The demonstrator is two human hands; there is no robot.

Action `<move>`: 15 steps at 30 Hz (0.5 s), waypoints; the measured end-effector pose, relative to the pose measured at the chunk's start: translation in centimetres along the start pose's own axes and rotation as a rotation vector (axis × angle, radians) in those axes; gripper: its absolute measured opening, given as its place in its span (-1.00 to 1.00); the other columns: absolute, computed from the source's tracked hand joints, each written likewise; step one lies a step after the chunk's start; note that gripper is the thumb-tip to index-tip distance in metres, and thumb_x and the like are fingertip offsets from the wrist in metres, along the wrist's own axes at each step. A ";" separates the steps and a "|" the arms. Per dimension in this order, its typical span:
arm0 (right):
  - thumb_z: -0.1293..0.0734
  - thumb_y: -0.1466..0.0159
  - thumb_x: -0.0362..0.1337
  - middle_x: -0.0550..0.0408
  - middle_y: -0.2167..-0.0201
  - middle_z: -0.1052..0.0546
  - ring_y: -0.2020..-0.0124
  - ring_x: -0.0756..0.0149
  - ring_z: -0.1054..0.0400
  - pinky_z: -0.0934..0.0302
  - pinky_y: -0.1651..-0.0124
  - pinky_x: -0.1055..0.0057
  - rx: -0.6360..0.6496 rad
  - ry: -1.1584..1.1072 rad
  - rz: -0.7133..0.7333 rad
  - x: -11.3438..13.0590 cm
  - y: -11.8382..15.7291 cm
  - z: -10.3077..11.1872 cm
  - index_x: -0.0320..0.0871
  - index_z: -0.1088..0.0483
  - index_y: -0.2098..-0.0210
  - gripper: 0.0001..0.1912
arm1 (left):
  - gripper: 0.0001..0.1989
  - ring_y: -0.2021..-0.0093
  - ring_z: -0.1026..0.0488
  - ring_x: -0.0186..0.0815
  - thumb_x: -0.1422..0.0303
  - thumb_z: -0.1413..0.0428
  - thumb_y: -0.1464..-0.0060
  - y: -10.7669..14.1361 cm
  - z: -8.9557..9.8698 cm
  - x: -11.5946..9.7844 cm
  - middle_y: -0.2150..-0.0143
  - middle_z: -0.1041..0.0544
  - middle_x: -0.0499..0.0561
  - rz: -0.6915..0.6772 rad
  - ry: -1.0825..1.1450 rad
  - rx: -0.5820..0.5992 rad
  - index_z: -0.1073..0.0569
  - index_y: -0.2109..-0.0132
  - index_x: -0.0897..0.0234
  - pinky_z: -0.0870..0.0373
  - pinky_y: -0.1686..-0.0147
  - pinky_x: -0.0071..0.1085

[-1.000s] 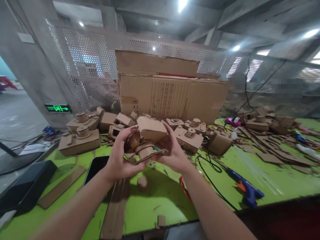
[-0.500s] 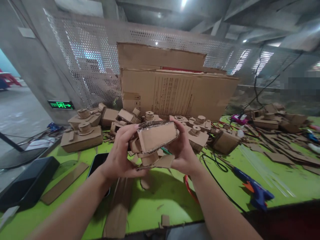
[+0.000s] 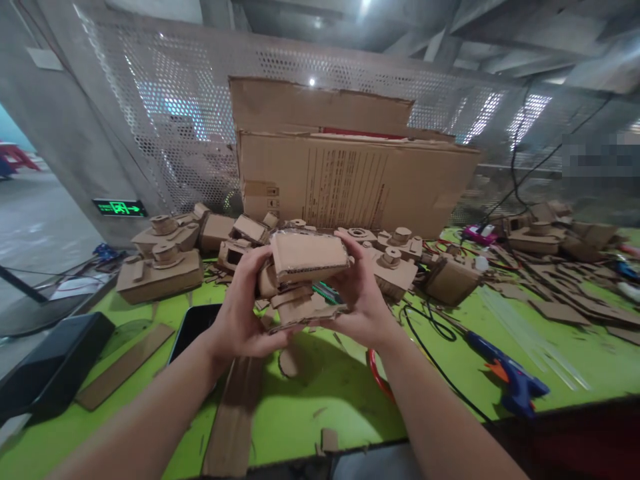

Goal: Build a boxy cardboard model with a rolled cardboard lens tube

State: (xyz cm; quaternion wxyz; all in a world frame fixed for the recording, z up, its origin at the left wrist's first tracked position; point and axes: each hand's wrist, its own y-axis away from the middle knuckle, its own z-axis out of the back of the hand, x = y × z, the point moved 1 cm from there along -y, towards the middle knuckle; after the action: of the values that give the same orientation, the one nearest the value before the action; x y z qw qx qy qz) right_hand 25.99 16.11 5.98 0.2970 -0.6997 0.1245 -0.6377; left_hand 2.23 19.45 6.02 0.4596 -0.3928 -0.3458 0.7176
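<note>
Two hands point(image 3: 241, 308) point(image 3: 364, 303) around one cardboard model point(image 3: 310, 258)

Grey concrete pillar point(image 3: 75, 100) stood at left, a green-lit exit sign point(image 3: 120, 208) low against it. Perforated screen point(image 3: 200, 73) ran behind the lime-green tabletop point(image 3: 295, 417). Grey floor point(image 3: 35, 207) stretched beyond, red furniture point(image 3: 19, 157) far back. Concrete beams point(image 3: 475, 33) crossed overhead; a white lamp point(image 3: 366, 5) glared high up.

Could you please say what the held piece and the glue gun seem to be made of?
The held piece looks like matte brown cardboard, probably corrugated, given its rough edges. The glue gun looks like smooth blue plastic, judging by its moulded shape.
</note>
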 end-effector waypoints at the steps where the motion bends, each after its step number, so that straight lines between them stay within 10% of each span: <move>1: -0.74 -0.09 0.07 -0.11 -0.54 -0.26 -0.55 -0.12 -0.24 -0.22 -0.56 -0.01 0.005 0.000 -0.008 0.0 0.0 0.0 0.19 0.04 -0.55 0.28 | 0.17 -0.40 -0.38 0.35 0.05 -0.50 0.13 0.1 0.0 0.0 -0.42 -0.37 0.28 -0.023 -0.010 -0.009 -0.16 -0.54 0.05 -0.30 -0.42 0.23; 15: -0.75 0.00 0.16 0.06 -0.68 0.02 -0.65 -0.18 0.00 -0.24 -0.54 -0.03 -0.027 0.052 0.027 0.0 0.6 0.3 0.27 -0.01 -0.56 0.34 | 0.21 -0.36 -0.42 0.36 -0.02 -0.61 0.34 0.0 0.6 -0.6 -0.37 -0.47 0.17 -0.018 0.025 -0.071 -0.33 -0.48 -0.04 -0.32 -0.40 0.30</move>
State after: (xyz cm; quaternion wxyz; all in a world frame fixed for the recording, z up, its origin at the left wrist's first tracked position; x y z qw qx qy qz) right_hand 26.42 15.71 5.59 0.2926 -0.6851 0.1502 -0.6500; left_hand 1.89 18.78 6.39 0.4560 -0.4145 -0.3690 0.6958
